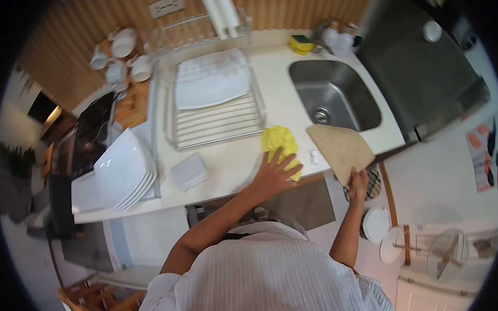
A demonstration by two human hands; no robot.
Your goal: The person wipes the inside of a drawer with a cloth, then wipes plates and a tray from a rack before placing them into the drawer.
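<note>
My left hand (276,170) lies with its fingers spread on a crumpled yellow cloth (278,137) at the counter's front edge. A flat beige folded piece (339,150), like a mat or cloth, reaches from the sink's front rim past the counter edge. Its lower corner is pinched in my right hand (358,184). Between the two hands lies a small white object (313,158). To the left of the yellow cloth, a folded white cloth (190,171) rests on the counter (226,171).
A metal dish rack (214,128) holds white plates (213,83). The steel sink (336,93) is at the right, with a yellow-green sponge (301,44) behind it. Stacked white dishes (125,170) stand at the left edge, below several mugs (123,43).
</note>
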